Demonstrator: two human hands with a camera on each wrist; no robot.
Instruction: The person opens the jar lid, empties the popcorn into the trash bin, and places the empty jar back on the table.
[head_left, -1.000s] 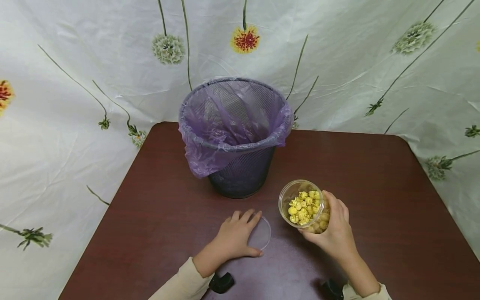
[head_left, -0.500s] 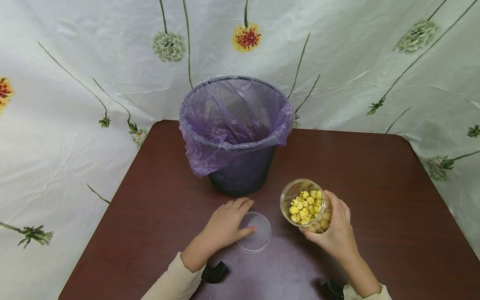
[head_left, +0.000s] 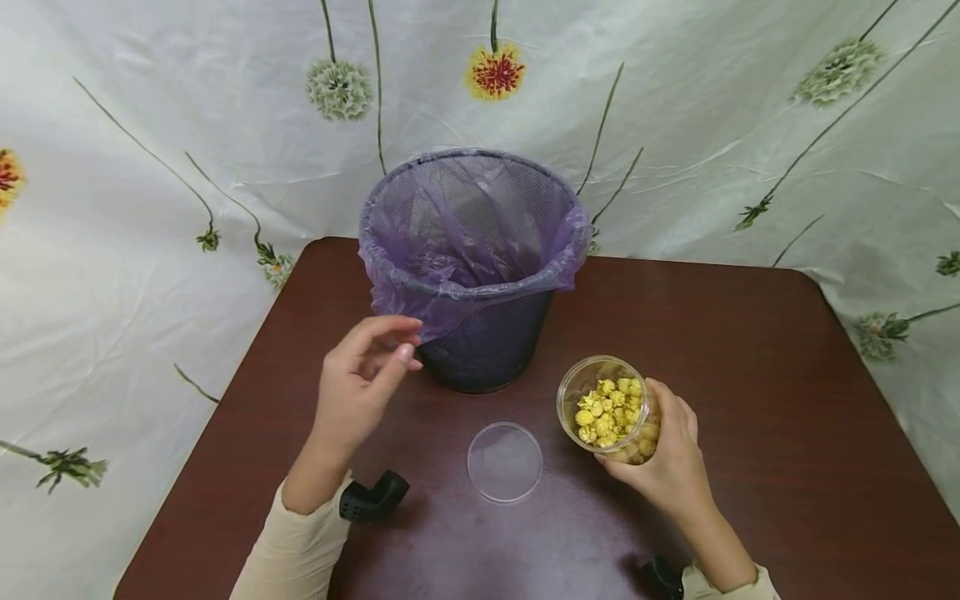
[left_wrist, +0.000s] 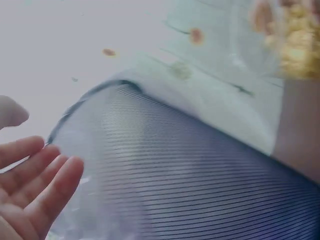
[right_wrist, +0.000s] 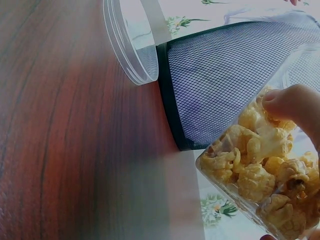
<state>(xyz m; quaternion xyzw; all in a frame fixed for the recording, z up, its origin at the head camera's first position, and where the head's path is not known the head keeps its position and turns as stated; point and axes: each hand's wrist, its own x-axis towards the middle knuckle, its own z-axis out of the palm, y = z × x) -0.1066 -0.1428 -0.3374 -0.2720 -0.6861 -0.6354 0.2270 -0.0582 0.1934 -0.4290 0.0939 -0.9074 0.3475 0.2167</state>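
Observation:
In the head view my right hand (head_left: 671,450) grips a clear plastic jar (head_left: 640,447) by its side. The jar is uncapped, tilted leftward, and partly full of yellow popcorn (head_left: 606,414). The right wrist view shows the thumb across the jar's wall. My left hand (head_left: 360,379) is raised beside a mesh wastebasket (head_left: 487,350), fingers extended and slightly bent, holding nothing. Whether its fingertips touch the overhanging purple bin liner (head_left: 420,312) cannot be told. A clear round lid (head_left: 505,463) lies flat on the table in front of the wastebasket.
The wastebasket stands toward the back of a dark reddish-brown table (head_left: 735,358). Behind it hangs a white flowered cloth (head_left: 675,125). Black wrist devices, one at the left sleeve (head_left: 375,497) and one at the right (head_left: 662,577), stick out near the table surface.
My left hand has left the lid and moved up and to the left, to beside the wastebasket. The lid now shows fully on the table. My right hand with the jar has stayed nearly still.

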